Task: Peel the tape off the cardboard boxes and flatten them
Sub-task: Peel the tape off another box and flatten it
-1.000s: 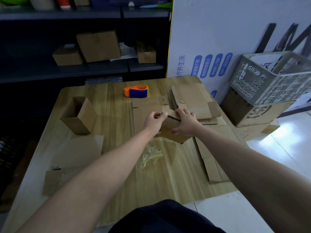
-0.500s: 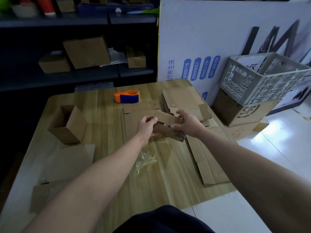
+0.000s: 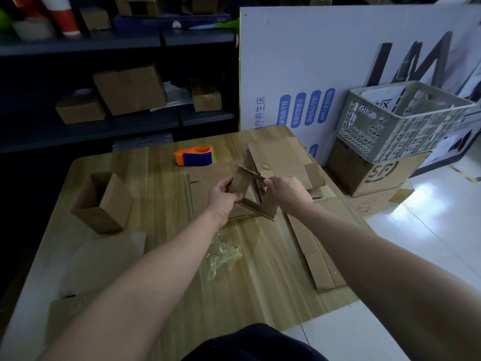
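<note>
wooden table [image 3: 161,204] | tape dispenser [image 3: 194,156] | open box [image 3: 102,201] | flattened cardboard [image 3: 312,256] | peeled tape [image 3: 223,254]

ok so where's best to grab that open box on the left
Likely its top rim: the open box stands mouth up, so reach down from above with the left hand, thumb inside a wall, fingers outside, once it lets go of the held box.

Dark shelving [image 3: 117,121]; white floor [image 3: 442,230]; wooden table [image 3: 161,199]

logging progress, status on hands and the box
Grips: left hand and right hand both on the open-ended box. Box skewed, not yet flat. Flattened cardboard lies around it, nothing blocking.
</note>
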